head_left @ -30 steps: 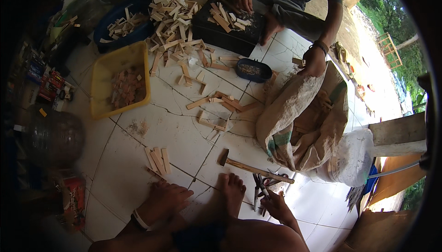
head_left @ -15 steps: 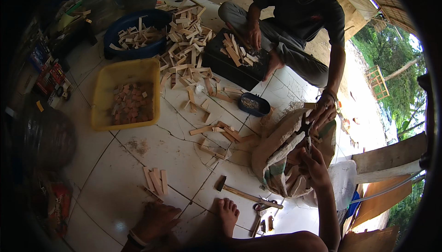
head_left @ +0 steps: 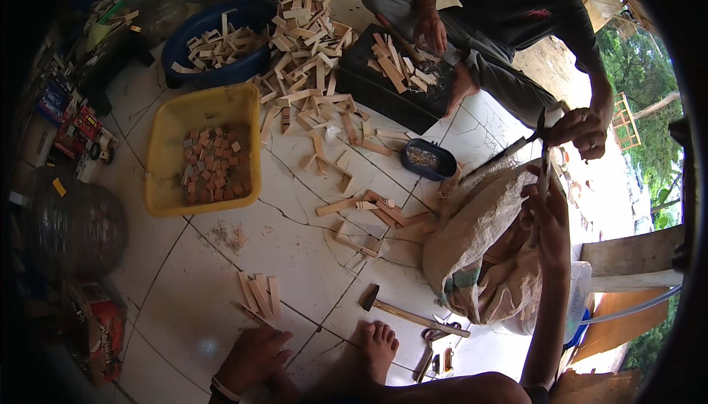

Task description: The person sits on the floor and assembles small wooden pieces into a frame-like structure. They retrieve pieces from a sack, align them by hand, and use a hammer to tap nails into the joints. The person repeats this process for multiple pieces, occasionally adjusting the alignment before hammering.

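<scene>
My right hand is closed round the handles of a pair of pliers, raised over the rim of a woven sack. At the dark jaws, another person's hand holds a small pale piece of wood; whether the jaws grip it I cannot tell. My left hand is low at the front, a band on its wrist. Its fingers are loosely bent and apart, with nothing visible in them. Just beyond them lie several thin wooden slats on the tiles.
A hammer and scissors lie by my foot. Yellow tub with small reddish blocks, blue basin and heap of wooden pieces stand farther off. The other person sits behind a black box; a small dark tray is near.
My right hand has moved up and right with the pliers, and the other person's hand has shifted right as well. The whole view has turned slightly. My left hand stays near the slats.
</scene>
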Tool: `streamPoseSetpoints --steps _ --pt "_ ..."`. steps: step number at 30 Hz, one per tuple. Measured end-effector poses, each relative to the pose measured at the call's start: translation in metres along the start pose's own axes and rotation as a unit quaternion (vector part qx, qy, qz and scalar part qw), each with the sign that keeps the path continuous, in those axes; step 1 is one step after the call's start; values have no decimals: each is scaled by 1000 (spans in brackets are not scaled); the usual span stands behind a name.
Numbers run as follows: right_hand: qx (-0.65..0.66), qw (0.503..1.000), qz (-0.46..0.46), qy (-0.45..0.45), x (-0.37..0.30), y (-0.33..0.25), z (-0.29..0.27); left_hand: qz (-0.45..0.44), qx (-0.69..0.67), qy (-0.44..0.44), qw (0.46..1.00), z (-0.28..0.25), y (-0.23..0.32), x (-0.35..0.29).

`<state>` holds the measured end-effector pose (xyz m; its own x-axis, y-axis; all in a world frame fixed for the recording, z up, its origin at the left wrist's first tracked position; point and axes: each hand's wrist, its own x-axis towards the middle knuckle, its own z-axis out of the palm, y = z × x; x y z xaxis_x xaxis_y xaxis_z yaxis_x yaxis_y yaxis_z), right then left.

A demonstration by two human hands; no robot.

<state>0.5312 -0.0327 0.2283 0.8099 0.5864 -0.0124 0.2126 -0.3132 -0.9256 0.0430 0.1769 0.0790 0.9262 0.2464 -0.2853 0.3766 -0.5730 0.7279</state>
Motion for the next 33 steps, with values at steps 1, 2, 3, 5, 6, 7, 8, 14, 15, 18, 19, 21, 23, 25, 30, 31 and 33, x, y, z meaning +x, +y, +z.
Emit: streamPoseSetpoints --steps 1,2,3,5,6,7,8,14,15,18,19,21,23,25,30,31,33 --pt "-87 993 -63 54 10 1 4 -9 1 -9 1000 0 -1 1" --pt "-159 975 -119 104 17 2 8 -14 6 -9 1000 -1 -1 0" --pt "-191 953 -117 204 26 10 20 -23 5 -11 1000 -2 -2 -1" --pt "-449 799 -284 282 30 26 45 -35 -4 2 999 -3 -3 -3" --pt "-493 756 -312 297 31 36 61 -40 -10 19 999 -4 -4 -5" --pt "-457 815 -297 195 34 47 78 -47 -20 33 998 -4 -4 -6" --pt "-417 859 -282 92 37 59 96 -58 -20 35 997 -4 -4 -8" --pt "-451 856 -244 -73 124 136 172 -97 -13 27 995 -2 2 -17" --pt "-478 844 -234 -66 136 146 174 -115 -24 12 993 -2 3 -17" --pt "-510 836 -124 -159 149 158 144 -136 -35 13 990 -11 4 -20" --pt "-490 847 -122 -166 147 159 138 -149 -47 22 988 -13 6 -25" --pt "-482 851 -109 -178 141 157 123 -171 -31 38 984 -13 8 -34" --pt "-508 835 -123 -171 138 153 118 -231 -43 10 972 -11 10 -45" --pt "-497 847 -139 -128 145 152 123 -263 -61 5 963 -9 9 -53" --pt "-415 902 -94 -74 199 177 151 -238 -65 17 969 -7 7 -60" --pt "-435 890 -117 -66 206 185 155 -237 -51 17 970 -7 8 -60" --pt "-485 861 -145 -46 217 200 163 -241 -32 24 970 -8 9 -61"
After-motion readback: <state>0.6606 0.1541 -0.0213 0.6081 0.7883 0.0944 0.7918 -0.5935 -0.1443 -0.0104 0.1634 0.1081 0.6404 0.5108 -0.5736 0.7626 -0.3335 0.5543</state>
